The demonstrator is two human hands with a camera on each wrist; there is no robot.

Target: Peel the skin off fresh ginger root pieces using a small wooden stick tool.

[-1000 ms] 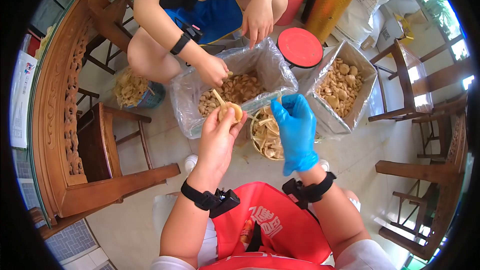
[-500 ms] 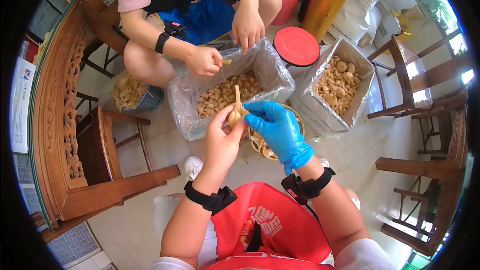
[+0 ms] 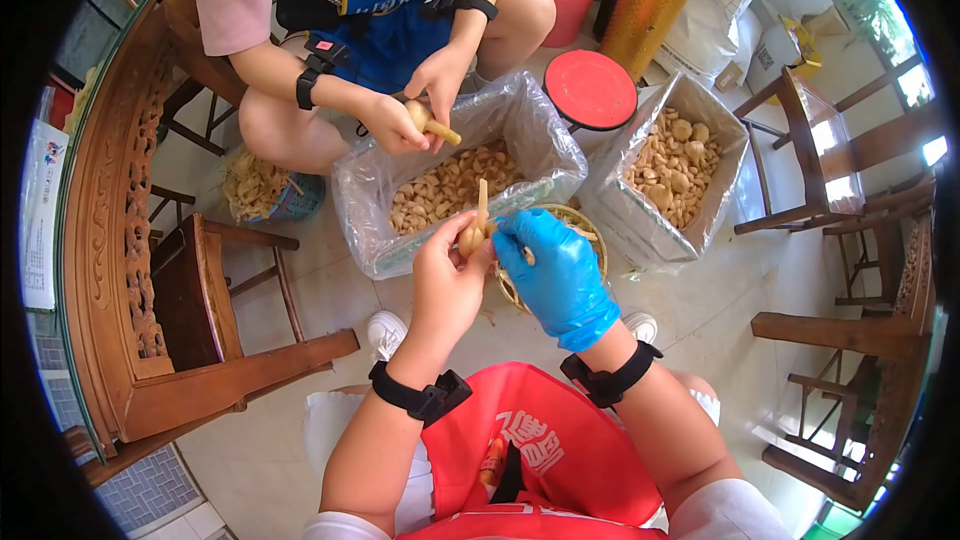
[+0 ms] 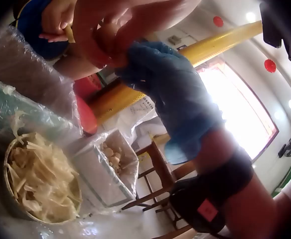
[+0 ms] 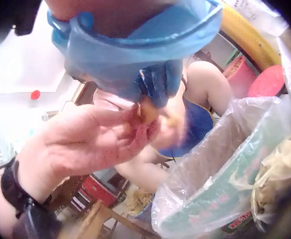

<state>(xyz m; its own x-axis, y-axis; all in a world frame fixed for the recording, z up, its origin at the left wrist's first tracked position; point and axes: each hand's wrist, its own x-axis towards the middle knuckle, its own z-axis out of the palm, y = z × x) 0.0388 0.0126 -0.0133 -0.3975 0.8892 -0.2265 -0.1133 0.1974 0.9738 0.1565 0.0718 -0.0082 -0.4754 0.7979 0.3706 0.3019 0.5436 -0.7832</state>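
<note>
A pale garlic bulb (image 3: 471, 236) with its stalk pointing up sits in my bare left hand (image 3: 447, 280), pinched between thumb and fingers. My right hand (image 3: 566, 278), in a blue glove, has curled fingers pinching at the bulb's right side. In the right wrist view both hands meet at the bulb (image 5: 148, 112), which the glove partly hides. Below the hands stands a round basket (image 4: 41, 220) full of dry peelings (image 4: 43, 174). Across from me, another person's hands (image 3: 392, 126) hold a second garlic bulb (image 3: 418, 114) with its stalk.
A plastic-lined box (image 3: 352, 202) of garlic cloves (image 3: 455, 187) lies ahead, a second lined box (image 3: 612, 225) of garlic to its right. A red-lidded bucket (image 3: 590, 90) stands behind them. Wooden chairs (image 3: 815, 165) flank the right, a carved wooden bench (image 3: 135, 190) the left.
My gloved hand has come left from over the basket to the garlic bulb, whose stalk has swung upright. The other person's hands have come together on a bulb above the box.
</note>
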